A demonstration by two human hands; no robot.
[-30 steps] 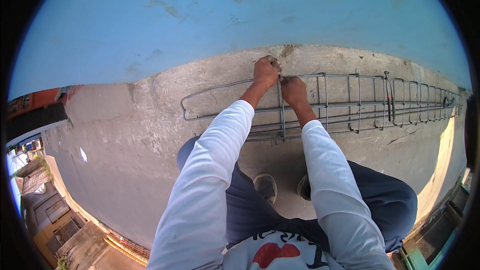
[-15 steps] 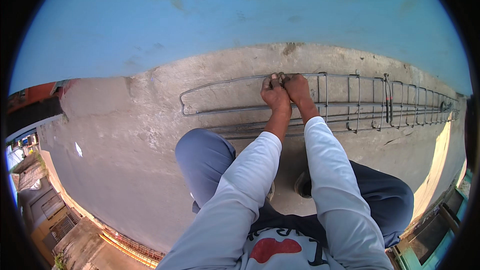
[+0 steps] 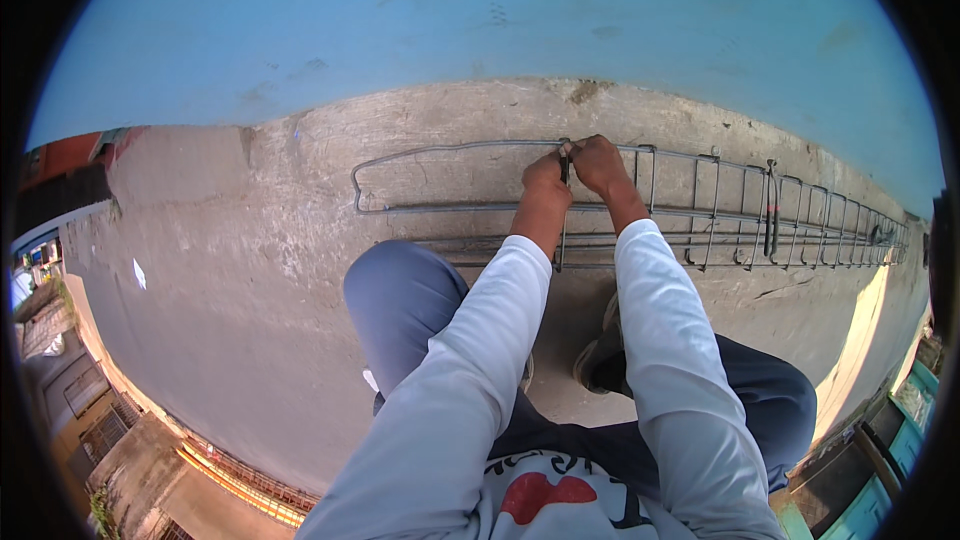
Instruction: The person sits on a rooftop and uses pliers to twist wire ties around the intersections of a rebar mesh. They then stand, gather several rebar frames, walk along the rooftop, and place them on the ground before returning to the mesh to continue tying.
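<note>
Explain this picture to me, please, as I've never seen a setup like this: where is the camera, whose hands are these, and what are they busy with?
There is no machine here. A wide fisheye camera on the person's head looks down, so straight edges bend near the rim. The white sleeves are the person's own, above bent knees in dark trousers.

A long frame of thin metal bars lies on grey concrete, beside a blue surface. A hand tool with red and dark parts rests on the frame, to the right.

The left hand and right hand meet at the frame's far bar, beside a crosspiece. What exactly the fingers grip is too small to tell.
</note>
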